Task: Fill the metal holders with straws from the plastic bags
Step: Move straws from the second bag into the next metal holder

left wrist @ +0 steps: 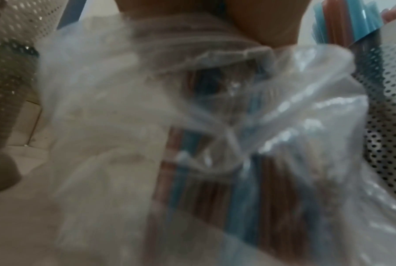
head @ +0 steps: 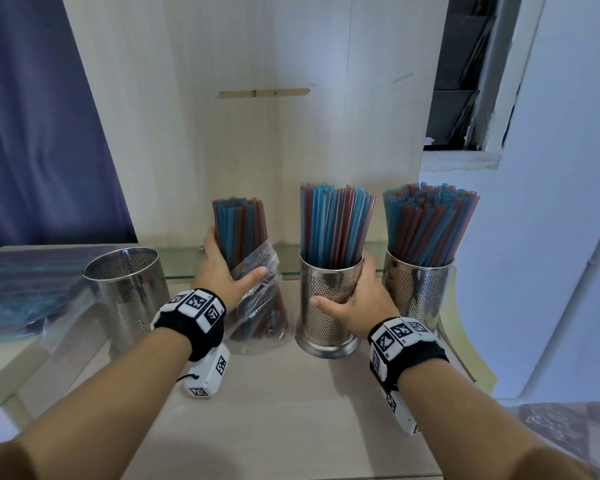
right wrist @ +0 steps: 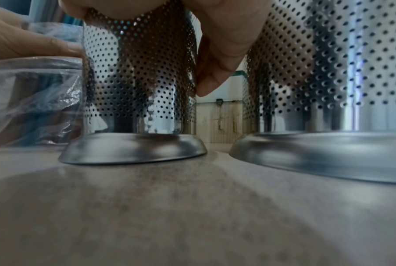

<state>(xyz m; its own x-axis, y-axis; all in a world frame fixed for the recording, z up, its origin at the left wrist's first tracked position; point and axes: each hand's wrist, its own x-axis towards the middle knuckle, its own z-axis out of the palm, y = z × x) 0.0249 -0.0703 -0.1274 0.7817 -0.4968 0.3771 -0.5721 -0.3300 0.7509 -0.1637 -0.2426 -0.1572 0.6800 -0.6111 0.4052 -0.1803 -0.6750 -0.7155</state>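
Observation:
Three perforated metal holders stand on the table. The left holder [head: 127,292] is empty. The middle holder [head: 328,306] and the right holder [head: 418,289] are packed with blue and red straws. My left hand [head: 227,271] grips an upright bundle of straws [head: 239,226] that sticks out of a clear plastic bag [head: 257,306], whose bottom rests on the table. The wrist view shows the crumpled plastic bag [left wrist: 124,126] up close. My right hand [head: 355,296] is wrapped round the middle holder [right wrist: 137,81], thumb in front, with the right holder [right wrist: 329,72] beside it.
More bagged straws [head: 21,289] lie on a raised board at the left. A wooden panel [head: 257,116] stands behind the holders, with a glass shelf edge [head: 288,258] low behind them. The pale tabletop [head: 291,410] runs toward me.

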